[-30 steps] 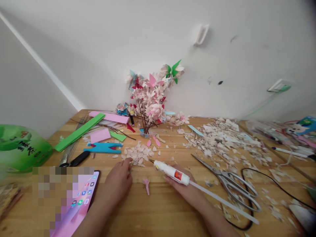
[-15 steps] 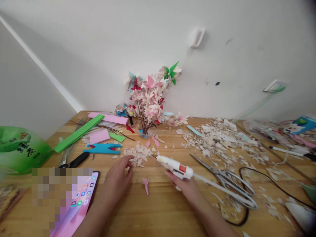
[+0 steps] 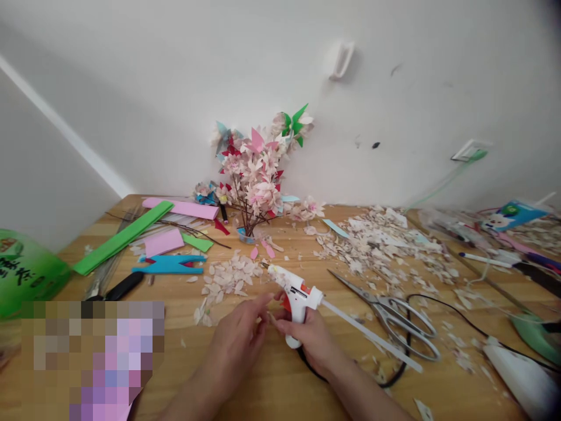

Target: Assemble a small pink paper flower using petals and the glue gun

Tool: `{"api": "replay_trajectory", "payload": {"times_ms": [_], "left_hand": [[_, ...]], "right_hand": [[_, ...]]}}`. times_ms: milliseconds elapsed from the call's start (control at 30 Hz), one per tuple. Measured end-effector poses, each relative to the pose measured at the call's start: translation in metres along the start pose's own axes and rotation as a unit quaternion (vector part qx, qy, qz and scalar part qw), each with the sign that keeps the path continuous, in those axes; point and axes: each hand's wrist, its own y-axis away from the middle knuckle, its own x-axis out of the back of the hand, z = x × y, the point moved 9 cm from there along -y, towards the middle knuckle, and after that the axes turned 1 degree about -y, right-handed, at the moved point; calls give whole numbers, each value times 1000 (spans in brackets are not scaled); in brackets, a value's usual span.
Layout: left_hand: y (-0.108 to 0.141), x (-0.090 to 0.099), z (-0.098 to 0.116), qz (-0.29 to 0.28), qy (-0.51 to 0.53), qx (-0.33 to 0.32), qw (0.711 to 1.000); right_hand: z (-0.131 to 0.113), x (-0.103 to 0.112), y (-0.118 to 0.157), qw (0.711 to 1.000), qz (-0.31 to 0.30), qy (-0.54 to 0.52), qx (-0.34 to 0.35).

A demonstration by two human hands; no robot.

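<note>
My right hand grips a white hot glue gun by its handle. The gun stands upright with its nozzle pointing left and away, and a long clear glue stick juts from its back. My left hand is right beside it, fingertips drawn together next to the orange trigger. Whether they pinch a small piece is too small to tell. A pile of pale pink paper petals lies just beyond the left hand. A paper flower bouquet stands against the wall.
Steel scissors and a black cable lie right of the gun. Paper scraps cover the right side. Green strip, pink paper and blue cutout lie left. A green bag sits at the left edge.
My right hand lifted the glue gun from lying flat and turned it upright, closer to me. My left hand left the petal pile and came to the gun. The small pink flower piece is out of sight.
</note>
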Motion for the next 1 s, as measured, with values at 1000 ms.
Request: {"api": "replay_trajectory", "payload": {"times_ms": [1000], "left_hand": [[13, 36, -61, 188, 417, 387, 801]], "right_hand": [[-36, 4, 13, 952, -76, 290, 65]]}}
